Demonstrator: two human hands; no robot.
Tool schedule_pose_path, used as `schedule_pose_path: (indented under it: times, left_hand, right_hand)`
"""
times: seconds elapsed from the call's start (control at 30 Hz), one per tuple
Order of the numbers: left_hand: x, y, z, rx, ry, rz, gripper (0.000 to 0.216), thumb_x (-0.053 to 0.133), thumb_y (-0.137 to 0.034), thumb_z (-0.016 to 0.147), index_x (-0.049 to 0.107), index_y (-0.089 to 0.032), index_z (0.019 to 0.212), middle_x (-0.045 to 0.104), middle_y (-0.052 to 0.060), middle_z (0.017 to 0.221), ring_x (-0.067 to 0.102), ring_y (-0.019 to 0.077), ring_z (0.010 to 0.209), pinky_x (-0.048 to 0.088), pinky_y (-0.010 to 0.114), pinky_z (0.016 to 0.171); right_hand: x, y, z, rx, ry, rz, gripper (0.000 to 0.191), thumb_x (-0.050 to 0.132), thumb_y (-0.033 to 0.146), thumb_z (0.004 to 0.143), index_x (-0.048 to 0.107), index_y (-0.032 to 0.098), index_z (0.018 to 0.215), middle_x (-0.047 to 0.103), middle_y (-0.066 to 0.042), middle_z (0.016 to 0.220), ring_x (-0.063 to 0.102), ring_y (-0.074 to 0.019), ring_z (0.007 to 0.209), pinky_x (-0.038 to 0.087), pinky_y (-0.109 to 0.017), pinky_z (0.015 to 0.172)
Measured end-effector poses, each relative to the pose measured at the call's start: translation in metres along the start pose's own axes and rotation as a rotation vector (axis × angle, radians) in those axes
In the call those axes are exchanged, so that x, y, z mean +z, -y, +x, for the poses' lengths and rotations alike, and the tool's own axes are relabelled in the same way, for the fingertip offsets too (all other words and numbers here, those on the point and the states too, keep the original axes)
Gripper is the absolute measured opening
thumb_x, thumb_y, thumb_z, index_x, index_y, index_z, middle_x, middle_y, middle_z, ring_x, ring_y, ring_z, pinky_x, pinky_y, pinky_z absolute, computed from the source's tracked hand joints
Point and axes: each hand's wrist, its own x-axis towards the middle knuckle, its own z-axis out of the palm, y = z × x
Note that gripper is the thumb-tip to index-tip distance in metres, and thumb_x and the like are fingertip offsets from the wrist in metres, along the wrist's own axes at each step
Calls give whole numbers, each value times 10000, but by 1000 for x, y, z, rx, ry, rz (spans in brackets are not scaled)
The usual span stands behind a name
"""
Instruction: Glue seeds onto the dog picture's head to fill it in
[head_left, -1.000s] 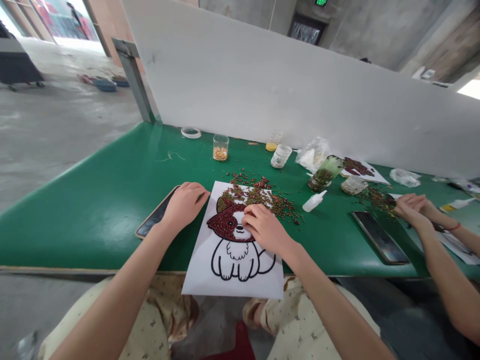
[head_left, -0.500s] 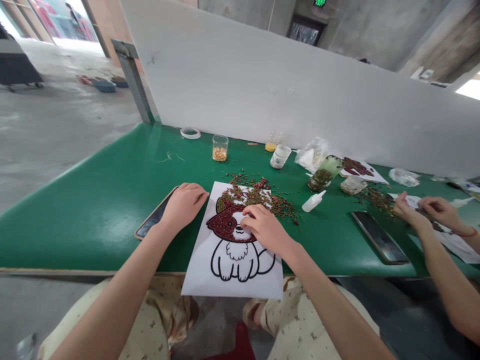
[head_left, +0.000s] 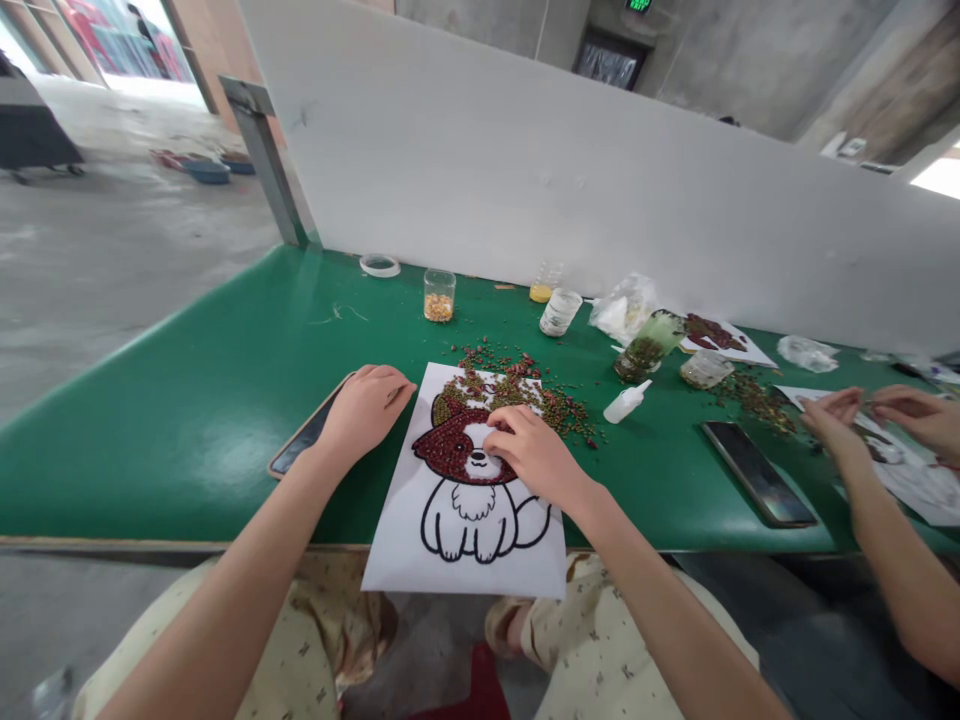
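A white sheet with a black-outlined cartoon animal (head_left: 469, 515) lies in front of me. Dark red beans fill much of the head, and green ones fill an ear. Over the face, my right hand (head_left: 529, 450) has thumb and fingertips drawn together in a pinch; anything between them is too small to see. My left hand (head_left: 367, 405) rests palm down left of the sheet, fingers loosely bent and holding nothing visible. Its wrist partly covers a phone (head_left: 304, 445). Mixed red and green beans (head_left: 517, 385) are heaped over the sheet's top edge and the table.
On the green table (head_left: 225, 400) stand a cup of corn kernels (head_left: 439, 297), a whitish jar (head_left: 560, 313) and a tipped green jar (head_left: 649, 348). A white glue bottle (head_left: 628, 402) lies right of the beans. Farther right are another phone (head_left: 757, 475) and a co-worker's hands (head_left: 836, 415).
My right hand has shifted very slightly over the face, keeping its pinch. My left hand stays in place. The co-worker's hands have moved to the right and lie farther apart.
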Motion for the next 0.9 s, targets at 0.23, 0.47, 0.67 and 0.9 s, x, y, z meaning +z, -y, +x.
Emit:
schedule_pose_path:
  times: [0.23, 0.47, 0.67, 0.9]
  left_hand:
    - [0, 0, 0, 4, 0, -4, 355, 379, -341, 895, 673, -160, 814, 662, 89, 981, 564, 245, 944, 428, 385, 868]
    - [0, 0, 0, 2, -6, -5, 346, 387, -338, 894, 670, -158, 811, 662, 84, 982, 561, 244, 952, 429, 383, 873]
    - [-1, 0, 0, -13, 16, -13, 350, 381, -343, 896, 669, -159, 825, 660, 80, 985, 560, 237, 953, 421, 381, 887]
    - [0, 3, 1, -5, 18, -25, 363, 366, -347, 894, 671, -159, 837, 664, 85, 967, 563, 236, 938, 417, 380, 876]
  right_hand:
    - [1, 1, 0, -5, -19, -7, 179, 474, 133, 882, 634, 203, 840, 538, -67, 1076, 454, -185, 986, 404, -321, 853]
    - [0, 2, 1, -16, -3, 11, 170, 487, 120, 872, 636, 195, 837, 544, -63, 1063, 457, -183, 978, 415, -317, 845]
    - [-6, -4, -1, 57, -63, -16, 277, 441, 56, 860, 655, 206, 951, 561, -71, 1029, 471, -190, 974, 431, -335, 846]
    - [-15, -14, -5, 149, -95, -88, 229, 457, 116, 865, 653, 201, 946, 605, -69, 975, 506, -206, 936, 423, -338, 823]
